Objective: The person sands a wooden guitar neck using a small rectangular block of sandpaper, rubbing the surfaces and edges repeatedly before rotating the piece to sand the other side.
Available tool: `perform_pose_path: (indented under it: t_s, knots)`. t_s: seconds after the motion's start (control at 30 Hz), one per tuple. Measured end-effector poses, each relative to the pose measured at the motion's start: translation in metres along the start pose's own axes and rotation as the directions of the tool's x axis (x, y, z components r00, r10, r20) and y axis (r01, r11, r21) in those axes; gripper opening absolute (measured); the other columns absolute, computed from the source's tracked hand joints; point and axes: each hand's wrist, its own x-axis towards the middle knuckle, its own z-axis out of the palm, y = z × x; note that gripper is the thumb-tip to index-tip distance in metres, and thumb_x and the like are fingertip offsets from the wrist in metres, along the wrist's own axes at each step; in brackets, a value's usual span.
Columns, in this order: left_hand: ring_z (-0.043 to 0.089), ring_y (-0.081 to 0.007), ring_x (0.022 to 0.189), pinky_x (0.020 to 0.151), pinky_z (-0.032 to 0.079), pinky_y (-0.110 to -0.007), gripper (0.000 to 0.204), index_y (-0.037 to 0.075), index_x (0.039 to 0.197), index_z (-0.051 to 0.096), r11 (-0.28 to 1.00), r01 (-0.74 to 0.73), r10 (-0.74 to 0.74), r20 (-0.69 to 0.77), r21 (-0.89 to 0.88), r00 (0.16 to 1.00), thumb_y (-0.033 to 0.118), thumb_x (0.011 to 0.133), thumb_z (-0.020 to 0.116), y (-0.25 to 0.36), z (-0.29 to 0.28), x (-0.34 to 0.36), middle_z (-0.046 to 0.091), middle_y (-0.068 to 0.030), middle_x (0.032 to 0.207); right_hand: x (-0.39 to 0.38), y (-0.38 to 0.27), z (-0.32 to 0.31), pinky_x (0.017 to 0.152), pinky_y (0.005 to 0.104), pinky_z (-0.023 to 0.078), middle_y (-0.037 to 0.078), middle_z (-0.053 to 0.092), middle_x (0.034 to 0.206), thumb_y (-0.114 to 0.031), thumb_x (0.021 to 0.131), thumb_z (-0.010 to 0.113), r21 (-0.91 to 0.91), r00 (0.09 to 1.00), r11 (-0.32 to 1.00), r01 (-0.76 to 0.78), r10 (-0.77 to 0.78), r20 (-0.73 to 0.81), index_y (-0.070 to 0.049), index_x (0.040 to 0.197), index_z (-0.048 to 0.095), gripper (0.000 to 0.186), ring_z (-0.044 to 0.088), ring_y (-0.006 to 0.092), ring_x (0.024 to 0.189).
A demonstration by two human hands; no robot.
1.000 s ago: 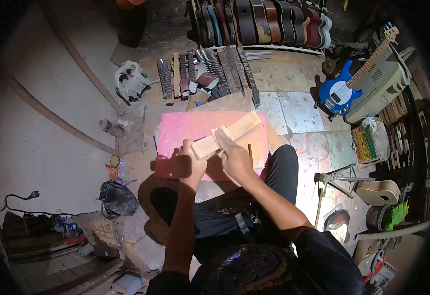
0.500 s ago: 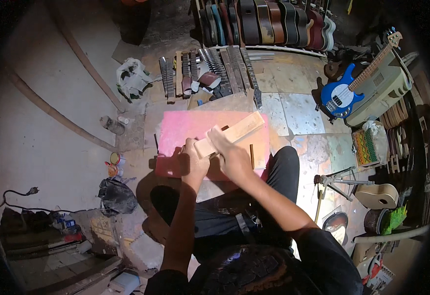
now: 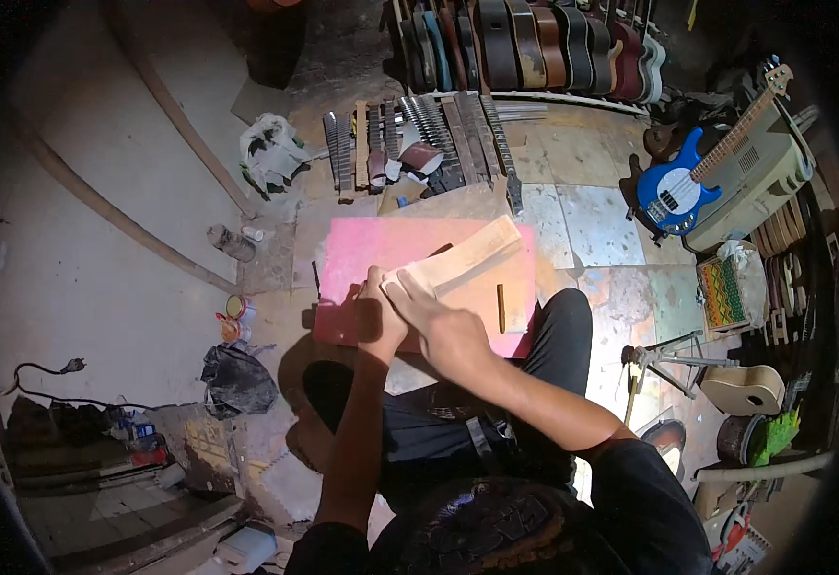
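A pale wooden bar (image 3: 477, 249) slants up to the right above a pink board (image 3: 362, 240) in front of my crossed legs. My left hand (image 3: 379, 321) is closed around its lower left end. The fingers of my right hand (image 3: 453, 340) are pressed together on the bar's upper face near that same end, over a small pale flat piece that I cannot make out clearly. A thin brown stick (image 3: 501, 309) lies on the board to the right. Part of a dark object (image 3: 442, 249) shows just behind the bar.
Beyond the board lie several fretted guitar necks (image 3: 429, 134). Guitar bodies (image 3: 535, 48) stand in a row at the back. A blue bass guitar (image 3: 676, 182) leans at the right, with a metal stand (image 3: 664, 359) nearer. A black plastic bag (image 3: 237, 379) sits at the left.
My right hand has slid down the bar toward its lower left end, close to my left hand. My left hand keeps its hold. The whole view has shifted slightly.
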Motion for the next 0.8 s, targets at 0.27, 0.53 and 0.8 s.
perform_pose_path:
  t_s: [0.27, 0.53, 0.8]
  knots:
    - [0.067, -0.0464, 0.097, 0.084, 0.054, -0.055, 0.046, 0.003, 0.111, 0.058, 0.98, 0.108, -0.119, 0.059, 0.166, 0.991, 0.025, 0.078, 0.083, 0.008, -0.002, 0.007, 0.072, -0.0231, 0.096, -0.017, 0.018, 0.014, 0.095, 0.0494, 0.058, 0.019, 0.057, 0.15, -0.007, 0.094, 0.053, 0.201, 0.986, 0.979, 0.018, 0.015, -0.163, -0.009, 0.148, 0.057, 0.055, 0.068, 0.0413, 0.115]
    - [0.066, -0.0454, 0.092, 0.078, 0.053, -0.055, 0.036, 0.007, 0.114, 0.054, 0.966, -0.074, 0.065, 0.046, 0.248, 0.997, 0.008, 0.079, 0.061, -0.055, 0.012, 0.001, 0.066, -0.0221, 0.096, -0.012, 0.026, 0.016, 0.102, 0.0495, 0.056, 0.022, 0.052, 0.154, -0.004, 0.09, 0.051, 0.228, 0.989, 0.972, -0.05, 0.079, -0.124, -0.007, 0.15, 0.054, 0.061, 0.066, 0.0414, 0.12]
    - [0.066, -0.0454, 0.091, 0.078, 0.053, -0.055, 0.031, 0.006, 0.109, 0.054, 0.912, -0.156, 0.147, 0.054, 0.379, 0.988, 0.007, 0.079, 0.061, -0.031, 0.006, 0.002, 0.065, -0.0209, 0.096, -0.011, 0.025, 0.008, 0.109, 0.0469, 0.052, 0.021, 0.052, 0.154, -0.001, 0.089, 0.053, 0.316, 0.988, 0.949, -0.01, 0.057, -0.141, -0.009, 0.151, 0.054, 0.063, 0.059, 0.04, 0.131]
